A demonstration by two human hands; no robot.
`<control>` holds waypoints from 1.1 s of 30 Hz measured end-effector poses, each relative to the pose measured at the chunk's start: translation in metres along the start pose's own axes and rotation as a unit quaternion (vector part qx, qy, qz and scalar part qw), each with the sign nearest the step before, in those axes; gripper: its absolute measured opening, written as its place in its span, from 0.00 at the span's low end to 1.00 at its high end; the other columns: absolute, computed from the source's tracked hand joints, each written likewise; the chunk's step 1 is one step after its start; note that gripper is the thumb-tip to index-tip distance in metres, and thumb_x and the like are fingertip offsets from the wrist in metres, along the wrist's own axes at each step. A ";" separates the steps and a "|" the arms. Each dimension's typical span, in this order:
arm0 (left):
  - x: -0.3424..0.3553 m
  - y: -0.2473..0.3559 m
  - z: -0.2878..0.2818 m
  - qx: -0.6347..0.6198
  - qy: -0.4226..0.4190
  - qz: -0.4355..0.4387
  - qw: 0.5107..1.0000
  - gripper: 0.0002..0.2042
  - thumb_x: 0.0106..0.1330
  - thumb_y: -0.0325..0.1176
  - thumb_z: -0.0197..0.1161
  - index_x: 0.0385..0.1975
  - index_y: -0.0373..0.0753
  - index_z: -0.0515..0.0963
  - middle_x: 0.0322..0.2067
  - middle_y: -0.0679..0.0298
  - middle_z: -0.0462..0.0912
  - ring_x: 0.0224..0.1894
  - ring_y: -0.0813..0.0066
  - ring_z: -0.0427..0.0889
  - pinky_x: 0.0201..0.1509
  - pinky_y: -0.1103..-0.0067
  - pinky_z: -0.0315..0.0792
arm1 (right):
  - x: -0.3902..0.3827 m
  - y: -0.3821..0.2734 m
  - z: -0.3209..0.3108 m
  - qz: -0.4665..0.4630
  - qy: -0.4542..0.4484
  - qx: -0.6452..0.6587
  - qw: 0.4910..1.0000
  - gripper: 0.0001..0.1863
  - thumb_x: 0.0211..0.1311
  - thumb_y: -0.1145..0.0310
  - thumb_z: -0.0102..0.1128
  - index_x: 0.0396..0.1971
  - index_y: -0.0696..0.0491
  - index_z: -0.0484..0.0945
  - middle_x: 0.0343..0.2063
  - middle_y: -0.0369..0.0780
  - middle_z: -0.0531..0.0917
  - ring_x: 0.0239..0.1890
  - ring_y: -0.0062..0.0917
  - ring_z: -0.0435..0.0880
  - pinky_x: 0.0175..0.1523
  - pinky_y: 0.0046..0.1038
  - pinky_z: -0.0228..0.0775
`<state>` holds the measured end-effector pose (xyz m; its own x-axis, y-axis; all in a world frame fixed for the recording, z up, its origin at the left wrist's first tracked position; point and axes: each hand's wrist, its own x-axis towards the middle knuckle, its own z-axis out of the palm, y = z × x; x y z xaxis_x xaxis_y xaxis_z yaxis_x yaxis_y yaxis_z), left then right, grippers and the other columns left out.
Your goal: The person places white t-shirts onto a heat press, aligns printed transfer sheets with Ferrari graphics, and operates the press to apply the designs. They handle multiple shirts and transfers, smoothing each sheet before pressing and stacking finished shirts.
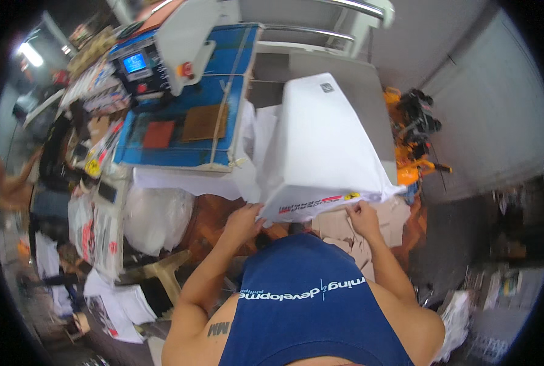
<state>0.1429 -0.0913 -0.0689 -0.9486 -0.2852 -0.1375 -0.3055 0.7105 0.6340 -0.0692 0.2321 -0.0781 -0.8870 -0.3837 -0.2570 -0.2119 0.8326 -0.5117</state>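
A white fabric piece [320,140], with a small dark square patch near its top and a red, black and yellow print along its near edge, lies draped over a grey platen [366,91]. My left hand [245,218] pinches the near left corner of the fabric. My right hand [362,216] is closed on the near edge toward the right, just under the print. Just left of it is a blue-topped machine table [214,61] with a control panel [135,64], a red square [159,133] and a brown square [203,122]. More white fabric hangs below that table.
Orange equipment [412,171] stands right of the platen beside a grey wall [491,91]. Cardboard [339,229] lies below the fabric. A wrapped white bundle [156,222], a beige stool [156,274] and cluttered stacks fill the left. Another person's arm [19,180] shows at the far left.
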 end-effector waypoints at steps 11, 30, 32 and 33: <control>-0.017 0.081 -0.047 0.004 0.385 0.233 0.893 0.17 0.50 0.23 0.68 0.43 0.38 0.80 0.48 0.57 0.81 0.48 0.56 0.79 0.54 0.65 0.75 | 0.007 -0.252 0.031 -0.094 -0.392 0.548 0.733 0.32 0.78 0.37 0.39 0.55 0.53 0.73 0.33 0.35 0.76 0.34 0.20 0.78 0.34 0.22 0.71; -0.197 0.118 -0.024 -0.765 0.348 0.110 0.531 0.29 0.68 0.29 0.64 0.69 0.38 0.65 0.57 0.51 0.80 0.47 0.62 0.87 0.45 0.72 0.82 | -0.089 -0.389 0.085 -0.755 -0.204 0.059 0.620 0.11 0.59 0.67 0.62 0.38 0.58 0.80 0.42 0.50 0.80 0.45 0.47 0.81 0.50 0.47 0.73; -0.194 0.119 -0.020 -0.728 0.378 0.079 0.566 0.30 0.69 0.23 0.61 0.70 0.39 0.62 0.57 0.51 0.80 0.45 0.62 0.87 0.43 0.73 0.82 | -0.066 -0.423 0.078 -0.785 -0.106 0.028 0.610 0.12 0.57 0.66 0.63 0.38 0.57 0.81 0.42 0.50 0.80 0.48 0.47 0.78 0.52 0.47 0.72; -0.192 0.119 -0.020 -0.709 0.384 0.058 0.588 0.30 0.69 0.20 0.59 0.71 0.39 0.60 0.57 0.51 0.80 0.44 0.61 0.88 0.42 0.73 0.82 | -0.046 -0.445 0.073 -0.793 -0.044 0.026 0.608 0.12 0.56 0.66 0.63 0.37 0.57 0.81 0.42 0.49 0.80 0.50 0.46 0.77 0.53 0.48 0.71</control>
<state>0.2907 0.0352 0.0480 -0.4733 -0.8809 0.0087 0.6510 -0.3431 0.6772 0.0954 -0.1500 0.1015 0.4404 -0.7085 0.5515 -0.7559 -0.6240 -0.1980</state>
